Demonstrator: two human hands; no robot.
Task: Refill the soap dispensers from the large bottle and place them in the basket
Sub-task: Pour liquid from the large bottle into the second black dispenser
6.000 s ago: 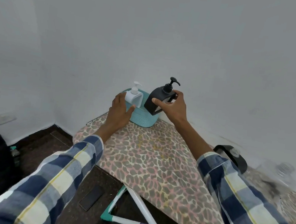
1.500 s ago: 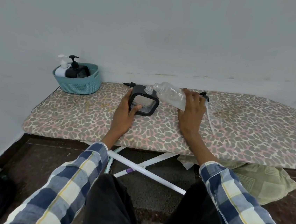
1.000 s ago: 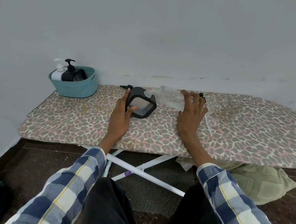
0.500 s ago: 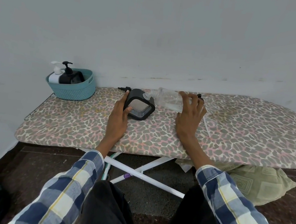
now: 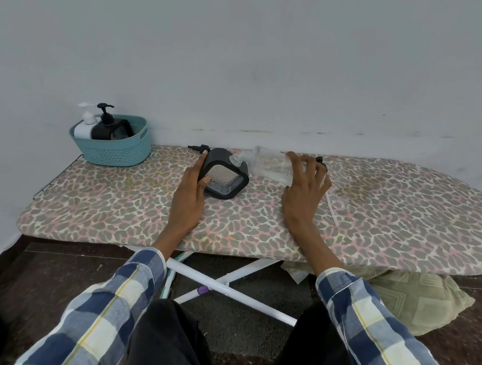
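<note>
Gripping the black square dispenser (image 5: 225,177) with the left hand (image 5: 191,195), thumb across the near face and fingers curled round the far side, tilted toward the right so its open neck meets the mouth of the big clear bottle (image 5: 271,166). Looks like only a little clear liquid sitting low in that bottle; can't tell how much has ended up in the dispenser, though the textured see-through front panel looks pale. Holding the bottle with the right hand (image 5: 304,189), fingers wrapped over the top of it, bottle lying nearly on its side with the mouth pointing at the left hand. Just beyond the left fingertips, a loose black pump head (image 5: 197,148) lying on the leopard-print ironing board (image 5: 378,226). Just past the right hand, a small black cap-like thing (image 5: 321,161), too hidden by the fingers to say more, plus a thin white tube (image 5: 331,206) lying on the board right beside that hand.

Well off to the left of the left hand, at the board's end, a teal basket (image 5: 112,151) holding two dispensers standing upright side by side: a white one (image 5: 84,128) and a black one (image 5: 108,128), both with pumps on. Fill levels in those two not visible.
</note>
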